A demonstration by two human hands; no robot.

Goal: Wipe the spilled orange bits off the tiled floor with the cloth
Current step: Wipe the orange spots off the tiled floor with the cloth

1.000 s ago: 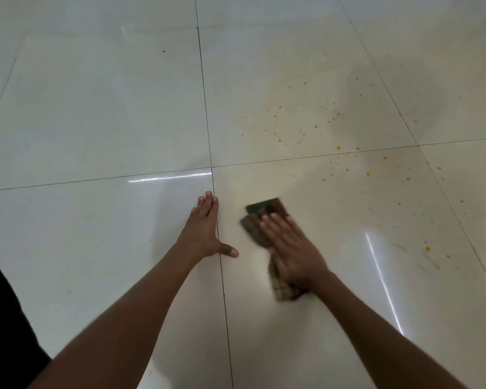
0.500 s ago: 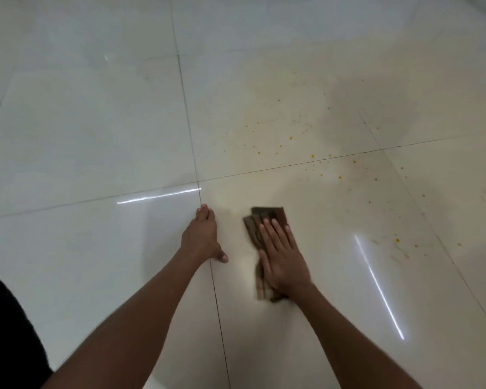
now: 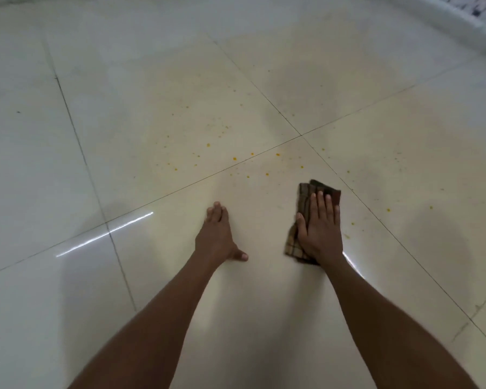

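Hands: both lie flat on the tiled floor [image 3: 68, 290], fingers straight, nothing gripped.
Right hand [image 3: 319, 228]: palm and straight fingers press the cloth [image 3: 306, 193] down; no curl round it, so the hold is by pressure only.
Left hand [image 3: 218, 234]: spread flat on bare tile as a prop, well to the left of the cloth, thumb out to the side.
Cloth: folded, checked brown, flat on the floor, its far edge and left side showing past the right hand.
Orange bits [image 3: 235, 158]: scattered mainly beyond and to the left of the cloth, along and past the grout line; a few more lie to the right of the cloth, one just beside it.
Change since the earlier frames: the cloth and right hand have travelled away from the left hand, and the gap between them has widened. The nearest specks, previously well ahead of the cloth, now sit just beyond its far edge.
Meaning for the task: judged as the approach stroke finished, with contact on the main scatter about to begin.
Progress: early; most specks appear untouched.
Risk: a flat push may smear or scatter the bits rather than gather them.
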